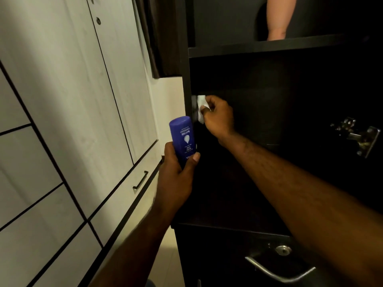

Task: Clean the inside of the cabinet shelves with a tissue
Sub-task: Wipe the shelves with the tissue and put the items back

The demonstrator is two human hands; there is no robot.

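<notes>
Right forearm (290, 193) reaches up into the dark cabinet (185, 90), where the right hand (217, 119) pinches a crumpled white tissue (201, 104) close against the left inner wall of the middle compartment. The left hand (176, 172) grips an upside-down blue lotion bottle (183, 137) just outside the opening. Wiping looks under way here. The upper shelf (269, 47), with a pale pink object (278, 17) standing on it, probably remains, though the darkness hides how clean any surface is.

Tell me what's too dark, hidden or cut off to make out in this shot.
Head view only.
Shelf interior: too dark to judge dust.
Tissue: partly hidden by the right hand pinching it.
Blue bottle: lower end hidden in the left hand; label print too small.
Pale pink object on upper shelf: cut off by top edge.
</notes>
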